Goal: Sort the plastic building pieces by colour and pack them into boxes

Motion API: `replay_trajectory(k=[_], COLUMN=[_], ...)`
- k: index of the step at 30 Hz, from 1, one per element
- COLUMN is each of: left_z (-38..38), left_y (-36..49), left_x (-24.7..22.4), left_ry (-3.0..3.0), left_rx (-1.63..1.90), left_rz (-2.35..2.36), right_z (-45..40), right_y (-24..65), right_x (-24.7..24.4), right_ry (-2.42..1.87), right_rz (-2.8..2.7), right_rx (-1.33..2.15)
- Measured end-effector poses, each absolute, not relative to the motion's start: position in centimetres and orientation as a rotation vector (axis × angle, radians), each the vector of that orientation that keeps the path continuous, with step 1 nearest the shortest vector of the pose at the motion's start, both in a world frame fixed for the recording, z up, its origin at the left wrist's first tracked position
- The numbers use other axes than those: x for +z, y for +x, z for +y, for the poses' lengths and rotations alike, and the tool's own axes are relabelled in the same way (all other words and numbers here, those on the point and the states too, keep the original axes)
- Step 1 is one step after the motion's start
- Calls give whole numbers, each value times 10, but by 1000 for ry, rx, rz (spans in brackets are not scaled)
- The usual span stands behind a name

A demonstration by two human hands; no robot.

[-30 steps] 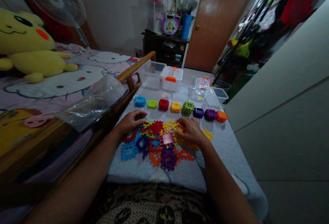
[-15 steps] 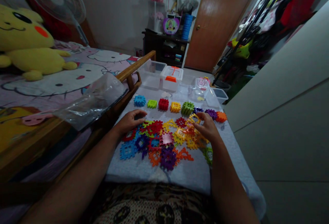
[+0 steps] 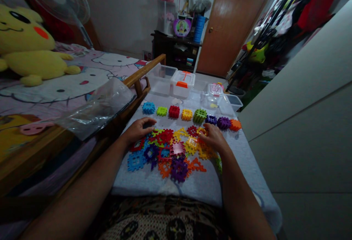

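Note:
My left hand (image 3: 139,130) rests at the left edge of a loose pile of toothed plastic building tiles, thumb and fingers apart, holding nothing. Blue tiles (image 3: 135,161) and a red one lie just below it. At the pile's right side, my right hand (image 3: 213,138) pinches a yellow building tile (image 3: 201,131), partly hidden by the fingers. Yellow tiles (image 3: 191,145) spread under and beside that hand. A purple tile (image 3: 179,170) and orange tiles (image 3: 197,164) lie at the near side of the pile.
Behind the pile runs a row of colour-sorted stacks, among them a red stack (image 3: 174,112) and a green stack (image 3: 200,116). Clear boxes (image 3: 183,84) stand at the table's far end. A wooden bed rail (image 3: 145,70) borders the left; a pale cabinet (image 3: 302,122) the right.
My right hand has moved left and slightly down with the yellow tile, uncovering more of the dark blue stack behind it. My left hand stays in place.

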State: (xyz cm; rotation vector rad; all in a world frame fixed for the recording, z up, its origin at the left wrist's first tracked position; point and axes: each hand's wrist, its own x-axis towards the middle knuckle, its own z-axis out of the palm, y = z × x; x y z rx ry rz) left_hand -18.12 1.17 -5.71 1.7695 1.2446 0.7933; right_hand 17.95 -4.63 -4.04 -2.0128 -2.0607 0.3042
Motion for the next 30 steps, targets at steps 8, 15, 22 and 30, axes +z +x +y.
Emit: replay_trajectory(k=[8, 15, 22, 30], left_z=[10, 11, 12, 14], left_y=[-180, -181, -182, -183], left_x=[-56, -55, -59, -62], left_ry=[1759, 1780, 1781, 1791], left_rx=[780, 783, 783, 780], left_rz=[1254, 1251, 1245, 1236], right_z=[-43, -45, -43, -45], right_y=[174, 175, 170, 168], right_x=[-39, -36, -34, -35], right_ry=[-2128, -2185, -2183, -2129], right_rz=[-2033, -2055, -2047, -2030], right_rx=[214, 242, 246, 184])
